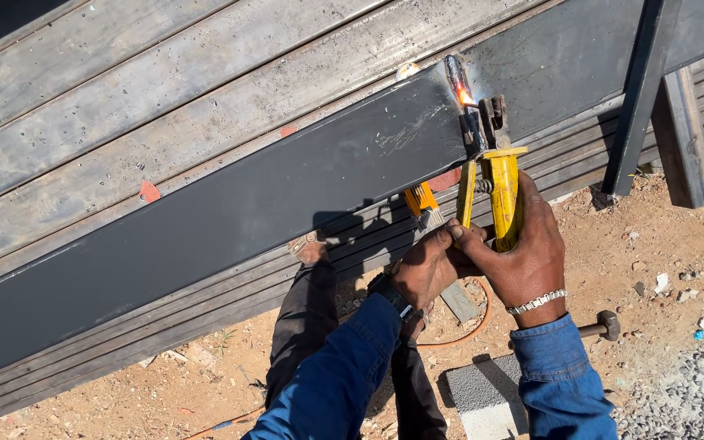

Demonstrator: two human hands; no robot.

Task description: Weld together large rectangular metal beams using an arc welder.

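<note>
a grey block [482, 389] lies on the dirt near the blue sleeves. the right hand [525, 254] has its fingers clamped on a yellow welding holder [500, 191]; the left hand [425, 265] grips it too. its tip glows at the seam [459, 81] on the dark steel beam [230, 220].

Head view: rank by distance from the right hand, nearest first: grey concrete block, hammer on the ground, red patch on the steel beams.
From the right hand:
1. Hammer, on the dirt just below and right of the wrist.
2. Grey concrete block, on the ground lower down, between the sleeves.
3. Red patch, far left on the steel beams.
</note>
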